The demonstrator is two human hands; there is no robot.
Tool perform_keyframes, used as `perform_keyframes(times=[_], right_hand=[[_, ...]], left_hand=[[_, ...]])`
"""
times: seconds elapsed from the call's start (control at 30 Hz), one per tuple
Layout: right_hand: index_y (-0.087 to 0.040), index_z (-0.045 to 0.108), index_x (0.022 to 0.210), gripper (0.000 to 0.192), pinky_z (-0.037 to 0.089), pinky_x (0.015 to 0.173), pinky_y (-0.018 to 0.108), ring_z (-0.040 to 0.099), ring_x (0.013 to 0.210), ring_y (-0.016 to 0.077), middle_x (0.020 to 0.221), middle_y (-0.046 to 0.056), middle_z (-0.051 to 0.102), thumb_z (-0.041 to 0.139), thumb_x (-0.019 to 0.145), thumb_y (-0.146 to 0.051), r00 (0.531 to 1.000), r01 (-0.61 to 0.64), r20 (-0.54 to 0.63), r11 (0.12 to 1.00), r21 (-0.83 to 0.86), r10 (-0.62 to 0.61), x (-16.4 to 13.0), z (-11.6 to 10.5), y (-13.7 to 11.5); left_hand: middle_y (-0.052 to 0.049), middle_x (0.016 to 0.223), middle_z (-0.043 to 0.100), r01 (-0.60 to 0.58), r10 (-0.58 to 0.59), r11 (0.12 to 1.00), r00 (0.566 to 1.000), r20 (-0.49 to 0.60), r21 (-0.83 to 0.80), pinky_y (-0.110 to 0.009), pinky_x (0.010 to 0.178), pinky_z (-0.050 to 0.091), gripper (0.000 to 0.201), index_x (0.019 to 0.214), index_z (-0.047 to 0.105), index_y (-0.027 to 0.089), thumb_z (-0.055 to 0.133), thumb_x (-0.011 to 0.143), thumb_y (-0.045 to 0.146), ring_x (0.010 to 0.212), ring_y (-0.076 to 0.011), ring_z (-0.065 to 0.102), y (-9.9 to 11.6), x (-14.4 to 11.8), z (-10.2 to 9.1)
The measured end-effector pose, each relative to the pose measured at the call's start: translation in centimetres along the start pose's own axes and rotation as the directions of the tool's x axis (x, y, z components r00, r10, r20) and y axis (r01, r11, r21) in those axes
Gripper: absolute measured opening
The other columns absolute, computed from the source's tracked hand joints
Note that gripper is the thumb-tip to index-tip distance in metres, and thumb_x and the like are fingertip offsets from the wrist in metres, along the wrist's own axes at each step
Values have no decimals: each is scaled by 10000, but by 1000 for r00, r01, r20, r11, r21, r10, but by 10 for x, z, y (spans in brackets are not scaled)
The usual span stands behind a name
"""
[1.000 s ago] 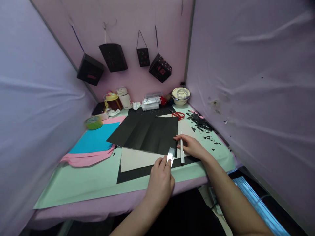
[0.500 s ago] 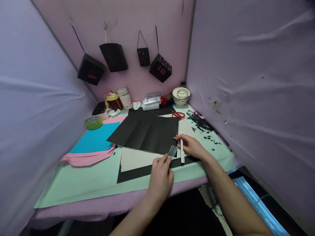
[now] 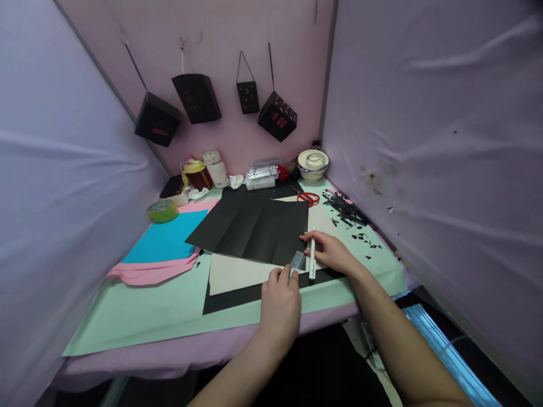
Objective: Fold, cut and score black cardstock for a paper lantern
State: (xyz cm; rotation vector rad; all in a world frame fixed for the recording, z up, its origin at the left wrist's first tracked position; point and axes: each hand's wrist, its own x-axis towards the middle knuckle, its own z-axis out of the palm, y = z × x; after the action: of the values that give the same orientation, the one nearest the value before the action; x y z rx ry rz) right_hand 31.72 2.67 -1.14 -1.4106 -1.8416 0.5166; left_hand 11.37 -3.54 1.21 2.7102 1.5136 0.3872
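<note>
A large sheet of black paper [image 3: 250,232] with soft creases lies across the middle of the table. At its lower right corner my left hand [image 3: 280,299] holds a short transparent strip that looks like a ruler [image 3: 298,260], fingers closed on its near end. My right hand [image 3: 333,251] is at the sheet's right edge, with a white pen [image 3: 313,261] held between thumb and fingers, tip pointing away from me. Its fingertips touch the paper's edge. Beneath the sheet lie a whitish board [image 3: 237,275] and another black sheet [image 3: 237,301].
Red-handled scissors [image 3: 311,198] and black paper scraps [image 3: 345,212] lie to the right. Pink and blue sheets [image 3: 169,237] and a green tape roll [image 3: 163,211] are at left. Behind stand a marker box [image 3: 261,180], a bottle [image 3: 216,169] and a bowl [image 3: 313,165]. Black paper lanterns [image 3: 278,117] hang above.
My left hand has shifted very slightly, and the ruler with it. The pen in my right hand stands at a marginally different tilt. The black sheet stays in place.
</note>
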Motion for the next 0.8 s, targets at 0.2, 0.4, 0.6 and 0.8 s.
perform_keyframes(times=[0.2, 0.4, 0.6, 0.8], right_hand=[[-266, 620, 1028, 284, 483, 898, 376, 613, 1038, 219, 1093, 26, 668, 661, 749, -238, 1000, -1, -1, 1000, 19, 1, 1, 0, 0], [-268, 614, 1024, 270, 484, 899, 376, 612, 1043, 219, 1107, 23, 667, 651, 759, -229, 1000, -16, 11, 1000, 25, 16, 1, -1, 0], [-273, 624, 1028, 249, 485, 906, 369, 615, 1050, 207, 1111, 15, 671, 592, 796, -187, 1000, -20, 7, 999, 46, 19, 1, -2, 0], [-271, 625, 1033, 250, 484, 913, 374, 613, 1055, 207, 1114, 16, 671, 578, 802, -187, 1000, -15, 6, 999, 48, 15, 1, -2, 0]], left_hand=[[-134, 1237, 565, -27, 28, 999, 999, 19, -26, -401, 821, 477, 396, 1175, 595, 123, 509, 794, 57, 1006, -274, 507, 2, 3, -2], [-149, 1182, 579, -67, 68, 995, 998, 17, -72, -405, 851, 461, 377, 1124, 624, 98, 499, 770, 64, 948, -267, 521, 4, 7, -6], [-147, 1138, 606, -100, 100, 994, 995, -19, -48, -408, 841, 452, 350, 1070, 645, 108, 481, 764, 70, 959, -270, 524, 7, 8, -6], [-149, 1179, 598, -88, 88, 995, 996, -23, -43, -386, 844, 441, 357, 1088, 644, 94, 501, 761, 82, 933, -263, 532, 6, 9, -3]])
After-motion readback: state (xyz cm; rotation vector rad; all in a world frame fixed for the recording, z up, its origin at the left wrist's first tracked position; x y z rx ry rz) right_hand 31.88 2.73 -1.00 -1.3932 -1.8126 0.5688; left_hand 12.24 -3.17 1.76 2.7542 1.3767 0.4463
